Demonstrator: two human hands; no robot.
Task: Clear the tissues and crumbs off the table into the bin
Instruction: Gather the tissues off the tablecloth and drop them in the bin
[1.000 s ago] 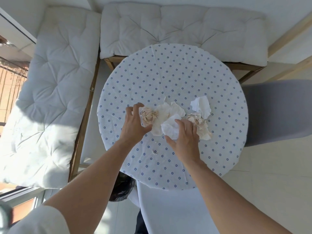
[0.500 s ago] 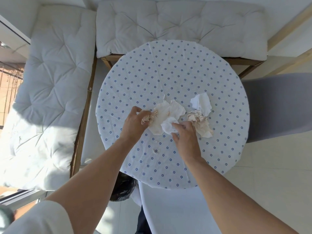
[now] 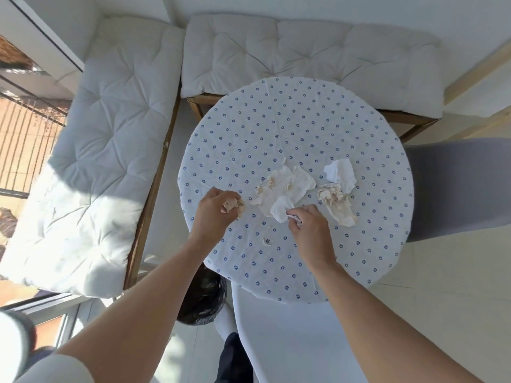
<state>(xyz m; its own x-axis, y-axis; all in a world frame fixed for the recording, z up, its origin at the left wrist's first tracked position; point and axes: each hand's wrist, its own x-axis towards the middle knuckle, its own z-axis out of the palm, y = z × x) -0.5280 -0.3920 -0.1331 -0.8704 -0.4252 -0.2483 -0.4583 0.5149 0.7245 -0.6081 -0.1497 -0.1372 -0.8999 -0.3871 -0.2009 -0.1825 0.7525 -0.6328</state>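
So the tissues are all bunched in the middle-right of the round desk [image 3: 290, 125] with the dotted cloth, a bit below centre of the frame. The left hand [image 3: 214, 214] has its grip closed tight around a crumpled brownish wad [image 3: 233, 205], and the right hand [image 3: 311, 230] is pinching the corner of a small white tissue [image 3: 280, 210] between fingertips, so a narrow grip holding paper. Above that lies a big flattened tissue [image 3: 287, 186] with a few crumb lumps sitting on it, and to the right there's a stained crumpled tissue [image 3: 336, 203] touching a clean white one [image 3: 340, 174]. This stuff should weigh basically nothing and be totally soft, so no force needed, but it'll probably tear if it's damp, and the crumbs will likely roll off if the flat sheet gets tipped. I'd gather that sheet by its edges and fold it inward to trap the lumps. One loose crumb [image 3: 266, 241] sits on the cloth between the two wrists, best pinched or swept. The black-bagged bin [image 3: 201, 299] peeks out under the desk edge at lower left, near the left forearm.
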